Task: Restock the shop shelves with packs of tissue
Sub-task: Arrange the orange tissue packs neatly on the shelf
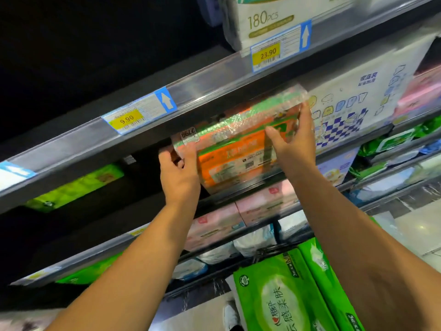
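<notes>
An orange and green tissue pack [235, 149] in clear wrap is held tilted at the mouth of a shelf bay, just under the metal shelf rail [100, 137]. My left hand [179, 173] grips the pack's lower left corner. My right hand [292, 137] holds its right end, fingers spread over the top edge and front. The pack's back is hidden in the dark bay. A large white pack with blue checks [346, 111] stands on the same shelf, right beside it.
Price tags read 9.90 [127, 119] and 23.90 [268, 54] on the rail. A 180pcs white pack [262, 20] sits above. Pink packs [262, 204] fill the shelf below. Green packs [286, 290] lie low at the right, and another green pack [76, 185] sits at the left.
</notes>
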`<state>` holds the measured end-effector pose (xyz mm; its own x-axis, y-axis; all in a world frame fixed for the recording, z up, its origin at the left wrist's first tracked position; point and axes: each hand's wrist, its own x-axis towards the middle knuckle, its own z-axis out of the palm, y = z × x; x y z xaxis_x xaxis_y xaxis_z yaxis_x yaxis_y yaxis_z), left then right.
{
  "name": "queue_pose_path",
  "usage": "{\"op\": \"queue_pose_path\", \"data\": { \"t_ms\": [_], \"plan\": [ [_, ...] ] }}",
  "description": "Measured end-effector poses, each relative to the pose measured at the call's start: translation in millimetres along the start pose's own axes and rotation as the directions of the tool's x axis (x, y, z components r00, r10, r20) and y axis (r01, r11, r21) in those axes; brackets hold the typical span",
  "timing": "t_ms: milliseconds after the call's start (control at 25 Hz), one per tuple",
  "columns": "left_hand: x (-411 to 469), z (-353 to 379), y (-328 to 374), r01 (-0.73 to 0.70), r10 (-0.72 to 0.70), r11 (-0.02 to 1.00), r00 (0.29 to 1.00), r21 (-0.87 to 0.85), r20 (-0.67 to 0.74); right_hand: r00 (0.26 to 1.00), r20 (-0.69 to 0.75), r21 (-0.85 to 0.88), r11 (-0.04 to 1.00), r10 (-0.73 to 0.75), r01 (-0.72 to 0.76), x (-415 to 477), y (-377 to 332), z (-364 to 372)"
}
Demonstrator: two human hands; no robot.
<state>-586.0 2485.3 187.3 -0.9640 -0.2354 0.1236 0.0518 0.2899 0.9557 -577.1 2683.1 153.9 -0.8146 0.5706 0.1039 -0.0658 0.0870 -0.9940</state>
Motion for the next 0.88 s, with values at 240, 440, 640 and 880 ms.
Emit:
{"op": "queue_pose_path", "data": {
  "t_ms": [240, 440, 640, 880],
  "plan": [
    [33.2, 16.7, -31.2, -0.05, 0.05, 0.997, 0.999, 0.06, 0.017, 0.938, -0.112, -0.344, 0.898, -0.329, 0.274, 15.4, 39.3, 36.0],
    [42.1, 16.1, -75.4, -0.041, -0.066, 0.933, 0.957, 0.358, 0.282, 0.987, -0.044, -0.598, 0.795, -0.154, 0.097, 2.0, 85.8, 58.2],
    [78.8, 25.9, -85.8, -0.084, -0.111, 0.785, 0.956, 0.614, 0.272, 0.99, -0.097, -0.654, 0.756, -0.101, 0.013, 15.9, 93.4, 74.1],
    [98.8, 35.3, -94.5, -0.085, -0.173, 0.75, 0.932, 0.656, 0.319, 0.982, -0.18, -0.611, 0.788, -0.052, -0.071, 37.7, 100.5, 95.2]
  ]
}}
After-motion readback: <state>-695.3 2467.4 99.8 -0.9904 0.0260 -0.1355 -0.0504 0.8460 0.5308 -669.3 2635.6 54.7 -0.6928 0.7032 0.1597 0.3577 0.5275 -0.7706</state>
